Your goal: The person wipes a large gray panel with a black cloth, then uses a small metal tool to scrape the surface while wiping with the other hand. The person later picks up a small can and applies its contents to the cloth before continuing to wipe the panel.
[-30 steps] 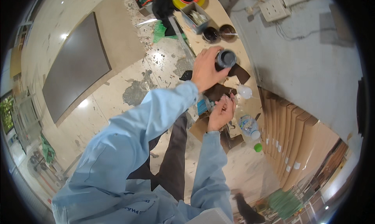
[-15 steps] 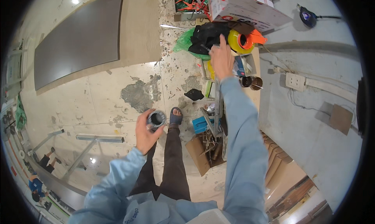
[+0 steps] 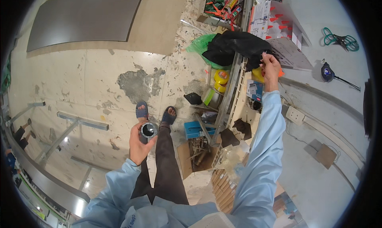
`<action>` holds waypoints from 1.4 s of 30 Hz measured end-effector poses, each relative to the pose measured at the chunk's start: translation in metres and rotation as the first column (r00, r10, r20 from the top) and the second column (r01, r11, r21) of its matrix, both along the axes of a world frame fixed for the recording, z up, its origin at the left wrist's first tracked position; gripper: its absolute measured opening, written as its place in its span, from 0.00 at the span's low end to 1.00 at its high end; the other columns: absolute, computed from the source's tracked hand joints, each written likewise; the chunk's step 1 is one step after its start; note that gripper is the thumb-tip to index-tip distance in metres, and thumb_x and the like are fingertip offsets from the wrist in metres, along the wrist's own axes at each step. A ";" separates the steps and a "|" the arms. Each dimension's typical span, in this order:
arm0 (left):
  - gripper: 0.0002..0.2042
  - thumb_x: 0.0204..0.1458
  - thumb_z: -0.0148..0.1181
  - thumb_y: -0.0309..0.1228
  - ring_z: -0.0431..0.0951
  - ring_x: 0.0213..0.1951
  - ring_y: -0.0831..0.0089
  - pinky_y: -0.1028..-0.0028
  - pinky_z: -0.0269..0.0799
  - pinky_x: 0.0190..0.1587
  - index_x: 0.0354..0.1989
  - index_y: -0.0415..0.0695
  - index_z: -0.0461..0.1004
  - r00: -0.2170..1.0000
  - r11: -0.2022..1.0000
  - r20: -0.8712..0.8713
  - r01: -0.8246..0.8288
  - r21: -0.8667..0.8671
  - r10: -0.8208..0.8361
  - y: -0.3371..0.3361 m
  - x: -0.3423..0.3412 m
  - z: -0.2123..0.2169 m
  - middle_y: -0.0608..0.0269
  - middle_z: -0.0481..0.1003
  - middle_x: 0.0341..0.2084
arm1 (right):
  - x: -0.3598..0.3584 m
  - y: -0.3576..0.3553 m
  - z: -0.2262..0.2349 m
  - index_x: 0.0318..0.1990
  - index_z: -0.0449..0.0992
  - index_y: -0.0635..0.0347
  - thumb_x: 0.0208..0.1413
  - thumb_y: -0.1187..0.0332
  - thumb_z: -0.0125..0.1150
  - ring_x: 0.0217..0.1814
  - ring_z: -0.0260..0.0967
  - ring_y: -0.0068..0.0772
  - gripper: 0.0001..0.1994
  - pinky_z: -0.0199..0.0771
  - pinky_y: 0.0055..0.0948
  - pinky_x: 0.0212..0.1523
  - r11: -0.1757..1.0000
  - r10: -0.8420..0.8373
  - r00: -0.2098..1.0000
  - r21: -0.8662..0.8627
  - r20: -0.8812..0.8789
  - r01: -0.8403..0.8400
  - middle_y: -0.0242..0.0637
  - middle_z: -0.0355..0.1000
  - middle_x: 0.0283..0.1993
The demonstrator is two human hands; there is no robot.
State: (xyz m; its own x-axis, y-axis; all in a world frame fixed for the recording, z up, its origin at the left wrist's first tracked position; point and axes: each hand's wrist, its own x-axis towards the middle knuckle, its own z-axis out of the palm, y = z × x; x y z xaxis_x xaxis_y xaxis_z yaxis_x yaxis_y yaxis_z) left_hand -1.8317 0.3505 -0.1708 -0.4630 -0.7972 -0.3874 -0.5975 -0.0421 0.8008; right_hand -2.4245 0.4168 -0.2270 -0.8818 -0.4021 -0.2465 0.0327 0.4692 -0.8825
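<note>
My left hand (image 3: 138, 146) is wrapped round a small round container (image 3: 149, 130) with a pale rim, a dark inside and an open top facing up. Out to the right, the fingers of my right hand (image 3: 271, 71) pinch the edge of a black cloth (image 3: 244, 45). The cloth stretches leftward over the shelf edge and lies against a green plastic bag (image 3: 200, 44). Below it, a yellow-and-orange item (image 3: 258, 74) is mostly covered by the cloth and my hand. A blue-and-white small box (image 3: 254, 89) sits just below my right wrist.
A carton (image 3: 288, 53) holding red-tipped items stands on the shelf, beside a crate of tools (image 3: 223, 9). Scissors (image 3: 341, 40) and a tape measure (image 3: 327, 73) are at the right. A dark panel (image 3: 87, 17) and metal frame (image 3: 81, 121) lie leftward. A scrap box (image 3: 199, 156) stands by my feet.
My right hand has taken hold of the black cloth and drawn it right, over the yellow-and-orange item. My left hand keeps the container. The view has shifted, and both feet now show.
</note>
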 end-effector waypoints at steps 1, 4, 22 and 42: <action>0.32 0.42 0.76 0.25 0.77 0.52 0.61 0.67 0.73 0.51 0.59 0.40 0.71 1.000 1.000 -0.018 0.003 0.002 -0.003 0.000 -0.003 0.000 0.54 0.74 0.52 | -0.002 0.002 0.007 0.34 0.83 0.58 0.59 0.66 0.72 0.25 0.69 0.17 0.07 0.69 0.20 0.22 0.996 0.074 0.994 0.066 -0.087 -0.068 0.25 0.72 0.26; 0.32 0.43 0.76 0.25 0.77 0.53 0.60 0.67 0.73 0.55 0.59 0.41 0.70 0.998 0.998 0.009 0.060 0.025 -0.061 -0.001 -0.008 -0.001 0.54 0.74 0.54 | -0.001 0.001 0.022 0.36 0.83 0.54 0.60 0.63 0.71 0.24 0.66 0.15 0.06 0.62 0.18 0.20 0.972 0.194 0.979 0.145 -0.060 -0.183 0.24 0.71 0.27; 0.35 0.42 0.77 0.33 0.72 0.61 0.54 0.59 0.67 0.64 0.61 0.42 0.70 0.973 0.978 -0.196 0.080 -0.195 -0.119 -0.024 0.030 0.115 0.53 0.73 0.59 | 0.219 -0.101 0.237 0.33 0.70 0.66 0.64 0.69 0.58 0.34 0.65 0.29 0.09 0.66 0.33 0.38 0.460 0.888 0.441 0.226 -0.133 -0.859 0.39 0.66 0.29; 0.31 0.45 0.77 0.35 0.80 0.51 0.61 0.64 0.73 0.54 0.57 0.41 0.69 0.696 0.866 -0.661 -0.481 -0.138 0.281 0.024 0.290 0.334 0.56 0.77 0.50 | 0.590 -0.289 0.352 0.33 0.80 0.65 0.57 0.72 0.71 0.51 0.74 0.40 0.06 0.71 0.37 0.56 -0.701 0.575 -0.688 -0.166 0.443 -0.693 0.43 0.75 0.61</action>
State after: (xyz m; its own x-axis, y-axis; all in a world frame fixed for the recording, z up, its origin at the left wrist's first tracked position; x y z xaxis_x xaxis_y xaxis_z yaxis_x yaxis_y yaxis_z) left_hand -1.5415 0.3744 0.1628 -0.1453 -0.9807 0.1307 0.0321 0.1274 0.9913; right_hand -1.8349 0.1276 0.1247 0.8323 -0.1211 -0.5409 -0.5376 0.0614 -0.8410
